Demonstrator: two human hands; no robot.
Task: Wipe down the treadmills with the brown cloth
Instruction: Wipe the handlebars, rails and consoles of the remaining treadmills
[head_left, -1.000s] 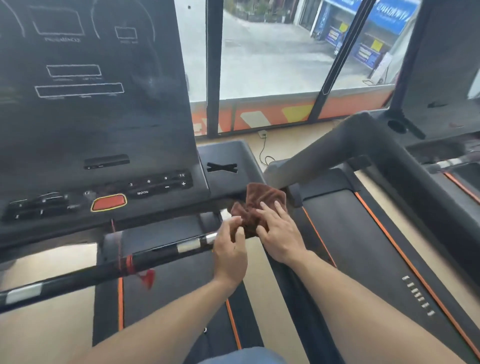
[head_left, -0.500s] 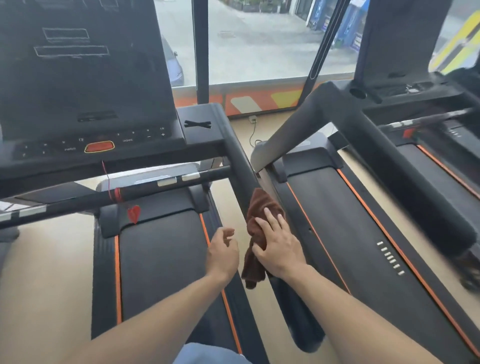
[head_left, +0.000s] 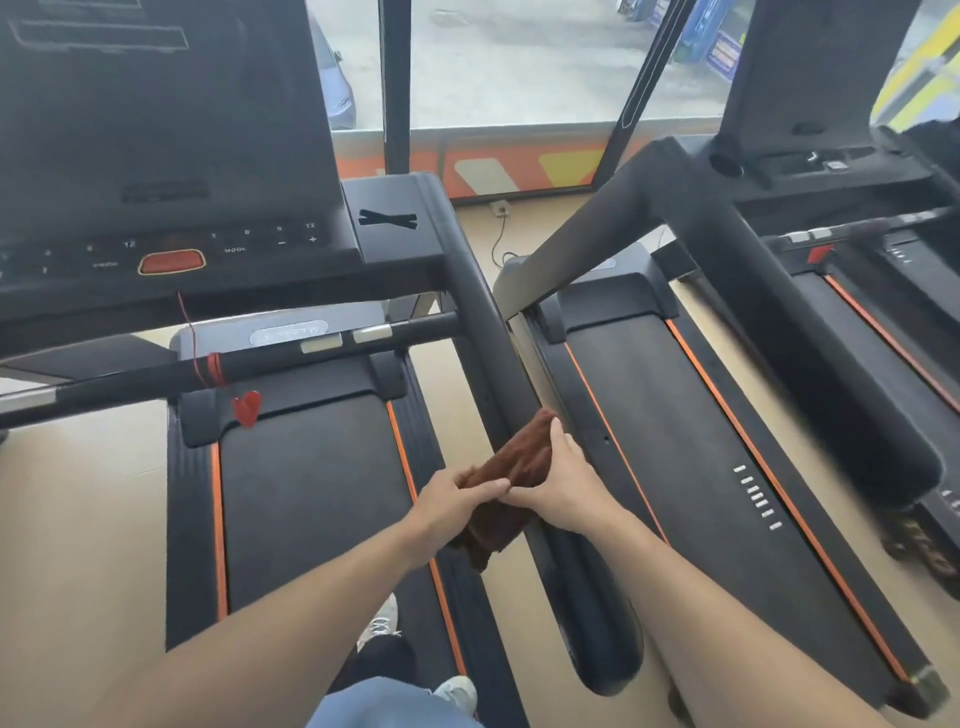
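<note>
— On the near treadmill's right handrail (head_left: 498, 364), that's where the brown cloth (head_left: 519, 462) sits, draped over the bar, one end dangling.
— Dark, rumpled, plush-looking. And the hands?
— Both gripping it: right hand (head_left: 561, 483) wraps its top, left hand (head_left: 457, 499) pinches the lower edge.
— Progress?
— Mid-rail, I'd judge — the lower rail and the neighbouring treadmill (head_left: 675, 441) (no sign of wiping either way) probably remain.

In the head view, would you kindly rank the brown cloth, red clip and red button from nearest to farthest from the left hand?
1. Brown cloth, pinched in the left hand.
2. Red clip, hanging up-left.
3. Red button, on the console beyond.
</note>
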